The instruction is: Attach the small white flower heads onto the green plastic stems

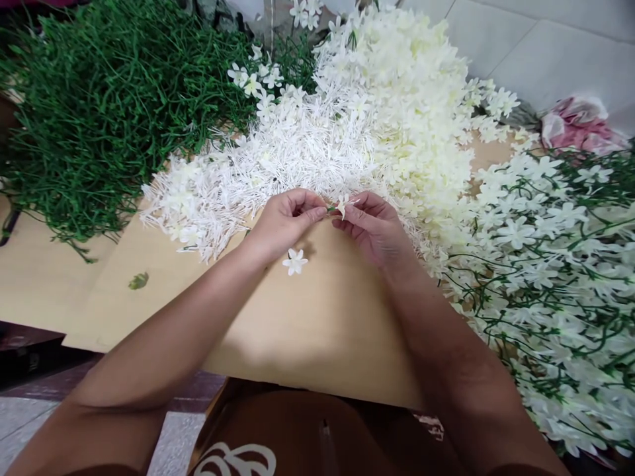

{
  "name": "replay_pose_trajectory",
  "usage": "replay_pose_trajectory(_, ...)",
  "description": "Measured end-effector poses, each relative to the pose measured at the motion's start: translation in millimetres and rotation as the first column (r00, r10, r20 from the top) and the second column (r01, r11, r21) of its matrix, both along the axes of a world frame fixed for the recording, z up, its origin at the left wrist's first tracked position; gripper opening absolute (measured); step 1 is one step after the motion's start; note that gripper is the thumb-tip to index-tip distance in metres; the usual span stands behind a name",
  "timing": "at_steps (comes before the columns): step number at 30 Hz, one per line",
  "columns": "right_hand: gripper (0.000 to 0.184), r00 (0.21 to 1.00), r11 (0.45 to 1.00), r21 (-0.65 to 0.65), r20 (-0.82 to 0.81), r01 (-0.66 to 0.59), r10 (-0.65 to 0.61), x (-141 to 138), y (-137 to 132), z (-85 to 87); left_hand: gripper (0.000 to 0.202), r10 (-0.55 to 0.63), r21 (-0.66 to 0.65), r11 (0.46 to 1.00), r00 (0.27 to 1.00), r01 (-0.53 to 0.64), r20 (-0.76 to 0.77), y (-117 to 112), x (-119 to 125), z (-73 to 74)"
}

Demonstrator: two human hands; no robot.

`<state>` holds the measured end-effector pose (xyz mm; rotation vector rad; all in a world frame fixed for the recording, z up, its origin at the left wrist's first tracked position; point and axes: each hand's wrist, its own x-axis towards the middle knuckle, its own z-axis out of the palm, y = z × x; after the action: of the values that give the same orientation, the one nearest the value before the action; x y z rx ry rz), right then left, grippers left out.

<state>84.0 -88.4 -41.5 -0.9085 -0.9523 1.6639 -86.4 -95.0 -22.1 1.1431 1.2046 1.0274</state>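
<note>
My left hand (296,215) is closed in a pinch on a short green artificial stem (331,209). Opposite it, my right hand (373,223) pinches a small white artificial flower (343,206) between thumb and forefinger. Stem and flower meet between my fingertips; how far one sits in the other is too small to tell. Below my hands a single loose white flower (295,262) lies on the tan board (317,317). Just beyond my fingers spreads a heap of thin white stamen-like pieces (312,145).
A large pile of green stems (114,112) covers the back left. Cream-white petals (417,86) are heaped at the back centre. On the right lie many white flowers on green stems (555,284). A pink and white cloth or bag (578,125) sits at the far right, near tiles (560,53).
</note>
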Motion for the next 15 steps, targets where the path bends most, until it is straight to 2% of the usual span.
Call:
replay_pose_trajectory(6, 0.035, 0.999, 1.0, 0.014, 0.046, 0.001, -0.001, -2.8, -1.5, 0.8, 0.014, -0.037, 0.002, 0.999, 0.999, 0.037, -0.026, -0.6, -0.8, 2.1)
replay_pose_trajectory(11, 0.036, 0.989, 0.991, 0.121, 0.133, 0.053, -0.069, -6.0, -3.0, 2.3, 0.029, -0.041, -0.04, 0.998, 0.999, 0.039, -0.028, -1.3, -0.1, 3.0)
replay_pose_trajectory(15, 0.037, 0.984, 0.982, 0.185, 0.167, 0.028, -0.059, -9.3, -4.4, 3.6, 0.04, -0.05, -0.062, 0.997, 0.999, 0.049, -0.01, -0.5, -0.4, 0.8)
